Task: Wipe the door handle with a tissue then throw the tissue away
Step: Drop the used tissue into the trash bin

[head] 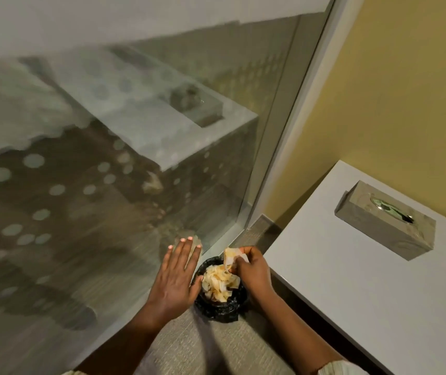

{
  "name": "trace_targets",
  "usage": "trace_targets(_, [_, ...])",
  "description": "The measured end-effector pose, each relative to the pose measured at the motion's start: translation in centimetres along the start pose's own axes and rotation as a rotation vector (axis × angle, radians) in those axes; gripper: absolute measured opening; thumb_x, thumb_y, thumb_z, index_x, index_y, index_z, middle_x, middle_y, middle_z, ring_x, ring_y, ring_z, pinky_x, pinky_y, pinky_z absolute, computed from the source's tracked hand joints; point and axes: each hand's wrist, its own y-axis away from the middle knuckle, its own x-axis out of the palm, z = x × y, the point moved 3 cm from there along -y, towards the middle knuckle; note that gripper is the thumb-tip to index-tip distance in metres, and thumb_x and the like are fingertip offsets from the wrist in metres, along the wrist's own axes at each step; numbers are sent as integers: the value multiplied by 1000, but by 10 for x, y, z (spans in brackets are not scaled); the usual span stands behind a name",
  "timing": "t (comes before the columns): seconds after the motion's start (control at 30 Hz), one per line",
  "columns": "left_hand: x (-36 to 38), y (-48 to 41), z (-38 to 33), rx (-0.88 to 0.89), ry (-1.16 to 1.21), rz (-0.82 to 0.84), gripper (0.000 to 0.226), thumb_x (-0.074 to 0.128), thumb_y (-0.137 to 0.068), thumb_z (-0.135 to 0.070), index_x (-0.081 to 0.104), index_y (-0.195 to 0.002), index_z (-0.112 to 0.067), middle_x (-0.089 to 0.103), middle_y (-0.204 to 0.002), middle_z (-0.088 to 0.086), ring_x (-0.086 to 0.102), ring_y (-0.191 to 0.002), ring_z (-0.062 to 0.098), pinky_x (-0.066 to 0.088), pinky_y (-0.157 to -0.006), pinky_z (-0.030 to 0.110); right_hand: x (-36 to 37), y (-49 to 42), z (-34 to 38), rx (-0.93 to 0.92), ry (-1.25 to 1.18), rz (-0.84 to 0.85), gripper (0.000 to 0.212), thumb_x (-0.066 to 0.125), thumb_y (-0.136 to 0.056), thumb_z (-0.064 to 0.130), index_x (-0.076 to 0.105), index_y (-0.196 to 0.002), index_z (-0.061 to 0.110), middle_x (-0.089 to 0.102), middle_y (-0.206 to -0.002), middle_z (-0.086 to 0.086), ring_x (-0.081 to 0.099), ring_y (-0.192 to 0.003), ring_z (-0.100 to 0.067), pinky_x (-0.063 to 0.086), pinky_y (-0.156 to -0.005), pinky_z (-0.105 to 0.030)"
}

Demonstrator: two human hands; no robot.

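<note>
Two bare hands reach down from the bottom of the view toward a small bin on the floor. The left hand (177, 274) is spread flat with fingers straight and apart, holding nothing, its fingertips against or just in front of a glass panel (108, 158); which of the two cannot be told. The right hand (251, 269) is closed around a crumpled tissue (231, 257), pinching it directly above the bin's opening. The bin (220, 301) is small and round, lined with a black bag, and is already heaped with crumpled pale tissues (219, 284). It stands on grey carpet (202, 347) in the corner between the glass panel and a white desk (365, 293) at the right. On the desk, well apart from the hands, sits a silver rectangular tissue box (384, 220) with an oval slot on top. A yellow wall (392, 90) rises behind the desk. The glass carries frosted dots and blurred reflections.
</note>
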Motion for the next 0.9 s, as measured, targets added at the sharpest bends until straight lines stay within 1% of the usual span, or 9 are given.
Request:
trace_targets(0.13, [50,1,-8,-8,-8,63,75,39,-102,-49,39,-163,-5,29,-171,21,30,-158,36,0,-130,44,16,-24,-55,40,-8,4,19,60,-91,10,65,-99,26,72,-91,1,72,-79,-14,62,-78,-39])
trace_targets(0.23, [95,1,-8,-12,-7,87,74,40,-101,-48,44,-161,-5,32,-169,22,33,-156,37,-3,-131,43,33,-46,-94,26,3,5,20,60,-94,10,67,-99,28,73,-93,4,72,-80,-13,62,-79,-38])
trace_targets(0.37, [158,3,-1,-36,1,106,76,37,-103,-50,35,-165,-8,26,-171,21,27,-158,36,-5,-131,41,51,-79,-144,-17,58,-5,18,61,-95,12,71,-105,23,74,-98,3,71,-88,-17,60,-83,-38])
trace_targets(0.47, [206,5,8,-48,0,138,75,36,-103,-51,34,-165,-7,27,-171,22,27,-157,37,-4,-130,41,64,-107,-182,-29,125,-23,14,59,-97,15,66,-108,22,73,-96,1,71,-87,-17,58,-71,-26])
trace_targets(0.53, [238,10,13,-51,-10,160,75,36,-103,-51,36,-164,-7,28,-170,22,28,-157,37,-5,-130,41,75,-123,-207,-58,193,-41,14,58,-99,18,57,-112,24,71,-99,0,68,-83,-17,45,-54,-10])
trace_targets(0.6, [266,14,18,-57,-19,186,75,37,-103,-51,39,-163,-6,29,-170,22,30,-156,38,-8,-131,41,87,-136,-228,-71,209,-55,17,58,-99,20,52,-114,22,69,-104,-3,62,-81,-17,35,-47,-5])
trace_targets(0.67, [291,20,23,-64,-23,227,75,36,-104,-52,37,-164,-7,26,-171,22,27,-158,38,-9,-130,41,101,-150,-248,-60,229,-32,20,57,-100,23,51,-119,23,69,-112,-5,60,-85,-19,43,-58,-17])
trace_targets(0.8, [322,24,28,-72,-51,257,75,36,-103,-53,39,-163,-7,29,-170,22,30,-158,38,-6,-129,43,126,-172,-276,21,209,125,44,49,-103,25,37,-145,25,58,-141,-4,60,-119,-30,48,-97,-36])
trace_targets(0.9, [333,26,28,-67,-75,241,74,39,-102,-51,45,-160,-6,36,-167,24,37,-154,38,-3,-128,44,132,-180,-287,52,260,156,50,47,-104,27,31,-151,24,52,-148,-8,55,-127,-32,46,-102,-38])
